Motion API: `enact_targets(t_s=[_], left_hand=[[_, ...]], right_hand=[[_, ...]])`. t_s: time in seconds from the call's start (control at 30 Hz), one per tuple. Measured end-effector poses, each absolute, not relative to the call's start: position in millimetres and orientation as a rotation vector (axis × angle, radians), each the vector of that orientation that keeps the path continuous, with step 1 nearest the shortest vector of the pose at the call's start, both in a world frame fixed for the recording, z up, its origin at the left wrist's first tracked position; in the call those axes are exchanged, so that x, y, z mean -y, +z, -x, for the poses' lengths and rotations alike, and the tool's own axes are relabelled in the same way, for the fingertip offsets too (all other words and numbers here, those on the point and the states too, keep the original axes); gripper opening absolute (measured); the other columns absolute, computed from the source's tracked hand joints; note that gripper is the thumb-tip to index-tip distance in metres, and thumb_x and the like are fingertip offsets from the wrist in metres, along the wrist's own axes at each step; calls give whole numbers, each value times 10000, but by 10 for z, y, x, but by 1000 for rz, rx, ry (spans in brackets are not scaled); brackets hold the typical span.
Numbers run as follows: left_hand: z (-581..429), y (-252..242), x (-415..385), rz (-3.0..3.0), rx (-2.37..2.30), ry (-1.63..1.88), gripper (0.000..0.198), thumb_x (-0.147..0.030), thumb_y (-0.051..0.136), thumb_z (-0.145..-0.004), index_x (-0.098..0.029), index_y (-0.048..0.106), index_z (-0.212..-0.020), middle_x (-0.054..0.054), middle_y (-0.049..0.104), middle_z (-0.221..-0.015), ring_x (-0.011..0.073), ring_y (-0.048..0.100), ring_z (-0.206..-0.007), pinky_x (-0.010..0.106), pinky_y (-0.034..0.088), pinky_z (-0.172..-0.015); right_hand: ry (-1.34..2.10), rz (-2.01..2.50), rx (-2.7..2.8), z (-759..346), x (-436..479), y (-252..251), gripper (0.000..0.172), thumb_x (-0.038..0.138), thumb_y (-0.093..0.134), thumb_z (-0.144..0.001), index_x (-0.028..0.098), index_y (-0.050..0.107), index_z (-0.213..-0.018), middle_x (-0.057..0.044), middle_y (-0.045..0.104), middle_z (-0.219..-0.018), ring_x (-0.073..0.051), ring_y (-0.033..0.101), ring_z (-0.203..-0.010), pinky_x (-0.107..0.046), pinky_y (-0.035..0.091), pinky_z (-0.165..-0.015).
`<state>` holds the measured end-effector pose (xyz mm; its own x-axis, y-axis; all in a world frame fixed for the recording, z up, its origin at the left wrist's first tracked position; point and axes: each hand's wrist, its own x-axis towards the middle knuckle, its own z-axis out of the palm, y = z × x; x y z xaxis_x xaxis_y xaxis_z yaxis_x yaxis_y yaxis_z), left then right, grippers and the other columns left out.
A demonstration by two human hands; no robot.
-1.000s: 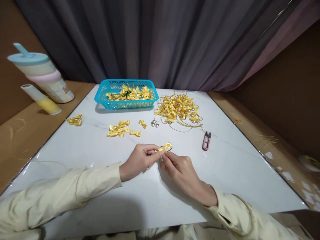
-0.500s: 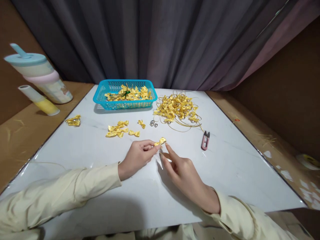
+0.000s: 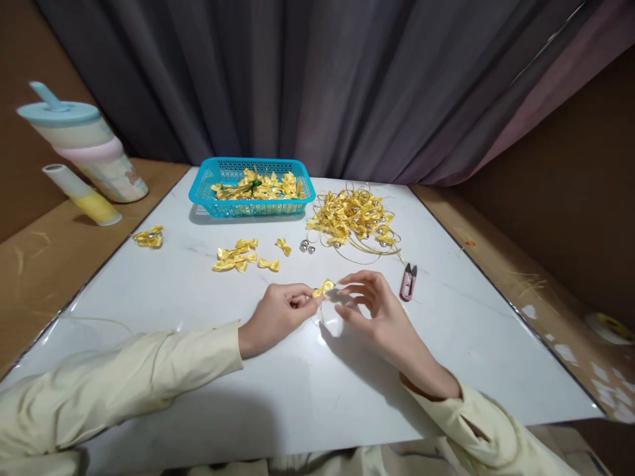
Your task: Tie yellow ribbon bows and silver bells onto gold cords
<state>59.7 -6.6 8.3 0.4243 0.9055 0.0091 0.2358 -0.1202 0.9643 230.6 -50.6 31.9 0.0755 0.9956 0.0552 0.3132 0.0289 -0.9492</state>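
Between the thumb and fingers of my left hand (image 3: pixel 280 314) is a small yellow satin bow (image 3: pixel 325 287). A thin cord hangs below it. Just to the right, my right hand (image 3: pixel 374 307) is open, its fingers apart and curved toward the bow without visibly holding anything. Beyond my hands lie several loose yellow bows (image 3: pixel 235 256) and a few silver bells (image 3: pixel 307 246). A heap of yellow bows with bells and gold cords (image 3: pixel 352 215) spreads behind them. Thread snips (image 3: pixel 409 283) with pink handles rest to the right of my right hand.
A blue plastic basket (image 3: pixel 198 198) holding more bows stands at the back of the white table (image 3: pixel 163 284). A small yellow bundle (image 3: pixel 148 237) lies at left. Beyond that edge stand a tumbler (image 3: pixel 99 155) and a yellow-and-white tube (image 3: pixel 84 197). A tape roll (image 3: pixel 611 327) is far right.
My right hand has drawn away from the bow to the right, and its fingers have spread. My left hand still pinches the bow. The view has shifted slightly.
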Motion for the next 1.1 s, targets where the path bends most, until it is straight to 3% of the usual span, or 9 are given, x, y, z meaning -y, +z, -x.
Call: enact_targets(t_s=[0.13,0.27,0.47,0.67,0.8,0.93,1.1], left_hand=[[-575,78,82,-1706,-1038,781,249,-301,544,-781,-121,558,-609,-69,262,-484,59,220,-472,202,172,-432],[-569,96,109,-1724,-1009,782,256,-321,534,-785,-114,601,-650,-64,279,-484,63,228,-472,202,181,-433],[-563,87,122,-1712,-1008,793,261,-316,536,-782,-119,586,-618,-67,262,-482,64,219,-473,200,191,-437],[-552,80,126,-1686,-992,796,260,-325,539,-784,-116,589,-638,-74,239,-482,63,209,-470,203,186,-437],[-552,87,127,-1690,-970,784,276,-341,530,-784,-118,581,-629,-67,277,-483,65,223,-469,208,183,-434],[-549,83,124,-1711,-977,779,272,-329,526,-781,-129,553,-598,-66,276,-482,68,229,-473,209,191,-439],[-554,76,117,-1720,-1010,774,279,-312,528,-771,-133,531,-558,-70,264,-479,67,226,-476,204,197,-445]], right_hand=[[1515,1361,1080,-2323,463,366,398,222,720,-635,198,433,-910,-56,600,-998,-154,612,-855,-305,495,-757],[1697,1299,998,-2306,458,371,408,202,756,-613,183,492,-923,-17,614,-916,-94,578,-730,-266,474,-744],[1671,1358,1122,-2326,426,378,343,279,782,-612,145,580,-854,22,549,-731,-88,518,-684,-230,412,-666],[1665,1395,1158,-2353,404,382,236,310,729,-681,134,582,-738,14,565,-744,-79,505,-687,-221,375,-653],[1752,1292,1046,-2337,397,396,300,239,779,-609,153,532,-756,13,590,-806,-83,543,-716,-216,405,-668],[1731,1368,1080,-2334,392,439,401,280,795,-586,162,531,-864,17,588,-765,-59,481,-568,-188,338,-490],[1518,1404,1381,-2339,427,507,316,414,669,-733,144,545,-841,13,577,-622,-59,393,-494,-207,284,-465]])
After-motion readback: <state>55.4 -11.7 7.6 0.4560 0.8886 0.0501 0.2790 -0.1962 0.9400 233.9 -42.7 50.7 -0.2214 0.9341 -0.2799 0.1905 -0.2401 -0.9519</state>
